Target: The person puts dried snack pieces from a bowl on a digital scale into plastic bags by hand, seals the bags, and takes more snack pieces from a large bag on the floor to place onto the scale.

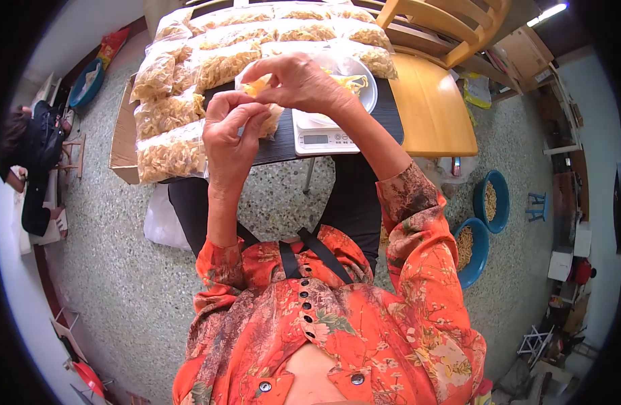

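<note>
My left hand [233, 131] pinches a small clear plastic bag [272, 123] of pale dried strips, its fingers closed at the bag's upper part. Curved over it from the right, my right hand [293, 84] has its thumb and fingers closed on the same bag near the left fingertips. Part of the bag is hidden behind the hands. Just right of them stands a white kitchen scale [329, 140] with a display and buttons. On the scale rests a white bowl [372, 101] with some yellowish strips [351, 83] in it, partly covered by my right wrist.
Filled bags [168, 154] are lined up in rows along the left and back of the dark table [389, 125]. A wooden chair [432, 101] stands at the right. Blue basins [482, 260] of dried pieces sit on the floor. Another person [37, 148] is at far left.
</note>
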Motion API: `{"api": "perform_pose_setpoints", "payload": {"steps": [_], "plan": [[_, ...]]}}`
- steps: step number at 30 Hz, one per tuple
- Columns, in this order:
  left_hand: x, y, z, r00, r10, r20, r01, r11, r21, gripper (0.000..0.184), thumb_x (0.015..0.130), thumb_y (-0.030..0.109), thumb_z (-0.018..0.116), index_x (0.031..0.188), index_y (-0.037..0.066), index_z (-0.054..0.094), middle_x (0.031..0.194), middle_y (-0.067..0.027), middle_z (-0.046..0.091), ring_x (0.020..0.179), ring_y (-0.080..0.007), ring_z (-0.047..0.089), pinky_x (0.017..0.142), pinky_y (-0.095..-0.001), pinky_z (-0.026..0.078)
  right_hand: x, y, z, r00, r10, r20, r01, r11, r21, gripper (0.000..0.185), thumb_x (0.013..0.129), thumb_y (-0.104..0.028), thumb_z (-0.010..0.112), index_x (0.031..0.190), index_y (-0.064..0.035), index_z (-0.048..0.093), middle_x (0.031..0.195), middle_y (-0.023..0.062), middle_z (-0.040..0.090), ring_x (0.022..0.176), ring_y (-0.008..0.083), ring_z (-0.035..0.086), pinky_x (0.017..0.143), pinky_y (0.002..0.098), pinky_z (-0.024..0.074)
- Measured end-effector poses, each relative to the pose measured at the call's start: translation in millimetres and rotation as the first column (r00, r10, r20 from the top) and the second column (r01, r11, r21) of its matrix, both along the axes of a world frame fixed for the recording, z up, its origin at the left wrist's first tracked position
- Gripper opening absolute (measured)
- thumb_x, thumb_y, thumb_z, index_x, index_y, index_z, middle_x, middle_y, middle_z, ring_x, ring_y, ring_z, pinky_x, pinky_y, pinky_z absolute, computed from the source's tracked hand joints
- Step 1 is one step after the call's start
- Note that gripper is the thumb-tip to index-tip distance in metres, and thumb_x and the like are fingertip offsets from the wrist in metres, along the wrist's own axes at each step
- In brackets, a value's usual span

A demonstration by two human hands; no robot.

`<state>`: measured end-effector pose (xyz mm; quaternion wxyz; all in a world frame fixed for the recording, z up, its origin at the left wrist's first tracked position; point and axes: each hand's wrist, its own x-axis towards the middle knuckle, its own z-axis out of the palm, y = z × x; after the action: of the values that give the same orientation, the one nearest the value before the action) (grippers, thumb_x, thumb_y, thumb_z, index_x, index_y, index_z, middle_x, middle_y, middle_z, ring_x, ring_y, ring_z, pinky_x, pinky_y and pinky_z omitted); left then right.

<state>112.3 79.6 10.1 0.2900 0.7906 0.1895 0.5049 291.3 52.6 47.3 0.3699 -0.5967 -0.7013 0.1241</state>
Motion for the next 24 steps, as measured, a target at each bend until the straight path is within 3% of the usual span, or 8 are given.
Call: {"api": "perform_pose_setpoints", "payload": {"steps": [4, 6, 11, 13, 16, 20, 21, 24], "plan": [[1.3, -0.1, -1.3, 1.0, 0.006, -0.01, -0.006, 1.0, -0.014, 0.011, 0.079, 0.0, 0.078, 0.089, 0.001, 0.075, 0.094, -0.0083, 0.063, 0.086, -0.0202, 0.063, 0.074, -0.0315, 0.053, 3.5, -10.4, 5.5, 0.998, -0.029, -0.051, 0.029, 1.0, -0.011, 0.028, 0.076, -0.015, 0.08, 0.103, -0.0085, 0.077, 0.089, 0.0127, 0.076, 0.079, 0.0202, 0.072, 0.074, 0.0316, 0.0569], [0.8, 0.5, -2.9, 1.0, 0.017, 0.005, -0.017, 1.0, -0.013, 0.011, 0.079, 0.0, 0.079, 0.089, 0.002, 0.075, 0.093, -0.008, 0.063, 0.087, -0.0204, 0.063, 0.073, -0.0314, 0.052, 10.4, -17.5, 7.5, 0.97, -0.116, -0.216, 0.128, 0.991, 0.044, 0.023, 0.08, -0.016, 0.08, 0.101, -0.0062, 0.078, 0.086, 0.0088, 0.076, 0.075, 0.0136, 0.07, 0.069, 0.0283, 0.056], [-1.6, 2.0, -4.8, 0.996, 0.075, 0.054, -0.071, 0.995, -0.074, 0.012, 0.079, -0.001, 0.079, 0.09, 0.002, 0.075, 0.096, -0.0069, 0.064, 0.091, -0.0197, 0.063, 0.081, -0.0308, 0.051, 58.2, -30.0, -4.1, 0.895, -0.283, -0.345, 0.316, 0.948, 0.044, 0.018, 0.088, -0.016, 0.073, 0.098, -0.0022, 0.077, 0.081, 0.0067, 0.076, 0.075, 0.0129, 0.072, 0.07, 0.0272, 0.0561], [-3.0, 2.2, -4.5, 0.994, 0.086, 0.063, -0.078, 0.989, -0.127, 0.013, 0.08, 0.0, 0.079, 0.092, 0.003, 0.077, 0.098, -0.0061, 0.066, 0.095, -0.0191, 0.063, 0.085, -0.0302, 0.05, 78.6, -37.6, -12.3, 0.912, -0.408, -0.048, 0.407, 0.913, -0.024, 0.015, 0.087, -0.013, 0.071, 0.098, -0.0035, 0.077, 0.084, 0.0103, 0.077, 0.077, 0.0162, 0.073, 0.074, 0.0296, 0.0571], [-3.3, 4.1, -6.7, 0.998, 0.057, -0.036, -0.06, 0.995, -0.079, 0.012, 0.081, 0.0, 0.079, 0.092, 0.003, 0.076, 0.099, -0.0063, 0.066, 0.095, -0.0188, 0.063, 0.085, -0.0301, 0.05, 91.7, -45.5, -31.0, 0.901, -0.388, 0.195, 0.407, 0.911, -0.071, 0.013, 0.086, -0.012, 0.071, 0.096, -0.0053, 0.077, 0.086, 0.0145, 0.075, 0.078, 0.0223, 0.074, 0.077, 0.0328, 0.0577], [-3.6, -0.9, -6.8, 0.999, 0.045, -0.013, -0.046, 0.994, -0.099, 0.012, 0.08, -0.001, 0.079, 0.092, 0.002, 0.076, 0.099, -0.0062, 0.066, 0.095, -0.0188, 0.064, 0.085, -0.0303, 0.05, 89.8, -42.5, -40.6, 0.903, -0.304, 0.302, 0.342, 0.936, -0.08, 0.018, 0.086, -0.015, 0.071, 0.103, -0.0111, 0.076, 0.085, 0.016, 0.074, 0.083, 0.0312, 0.072, 0.084, 0.0406, 0.056], [-4.1, -1.6, -5.7, 0.999, 0.041, -0.013, -0.042, 0.994, -0.099, 0.013, 0.08, -0.001, 0.079, 0.092, 0.002, 0.076, 0.099, -0.0062, 0.066, 0.095, -0.0189, 0.064, 0.084, -0.0303, 0.05, 89.5, -39.4, -39.7, 0.926, -0.24, 0.291, 0.29, 0.947, -0.142, 0.025, 0.085, -0.021, 0.074, 0.109, -0.0139, 0.074, 0.096, 0.0157, 0.074, 0.091, 0.0314, 0.071, 0.089, 0.042, 0.0541], [-4.5, -1.6, -1.0, 0.999, 0.046, -0.005, -0.046, 0.997, -0.064, 0.012, 0.08, -0.001, 0.079, 0.091, 0.002, 0.075, 0.096, -0.007, 0.065, 0.092, -0.0194, 0.064, 0.08, -0.031, 0.052, 82.2, -35.3, -43.1, 0.881, -0.212, 0.423, 0.255, 0.966, -0.046, 0.03, 0.082, -0.021, 0.077, 0.11, -0.0123, 0.073, 0.104, 0.0132, 0.071, 0.083, 0.0258, 0.07, 0.082, 0.0384, 0.055]]}}
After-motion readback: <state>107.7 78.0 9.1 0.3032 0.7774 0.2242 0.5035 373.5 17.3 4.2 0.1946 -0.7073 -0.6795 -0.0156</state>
